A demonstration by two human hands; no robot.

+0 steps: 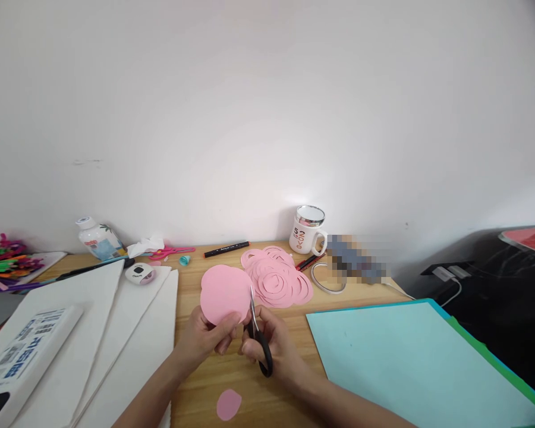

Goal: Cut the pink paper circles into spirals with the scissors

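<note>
Left hand: the left hand [204, 337] pinches the lower edge of a pink paper disc [225, 293] between thumb and fingers, holding it up above the wooden table [214, 386].
Right hand: the right hand [274, 345] is wrapped through the black handles of a pair of scissors [257, 333], blades pointing up.
Scissors and disc: the blade tips meet the right edge of the disc; whether they are actually biting into the paper is hard to tell at this size.
Where the disc is: in mid-air over the table's near middle, in front of a pile of pink cut rings [276, 276] lying flat.
Offcut: a small pink scrap [229, 405] lies on the table below the hands, apart from them.
Right side: a light blue sheet [410, 362] lies on top of a green one, just right of the right forearm.
Left side: white sheets [116, 333] fan out, with a white box [27, 353] on them and a small white tape dispenser [139, 273] at their far end.
Back row: a black marker [226, 249], a white mug [307, 230] with a metal lid, a red pen [309, 262], a roll of tape [327, 278] and a plastic bottle [98, 238] lying on its side by the wall.
Far left: a heap of bright pipe cleaners [4, 261].
</note>
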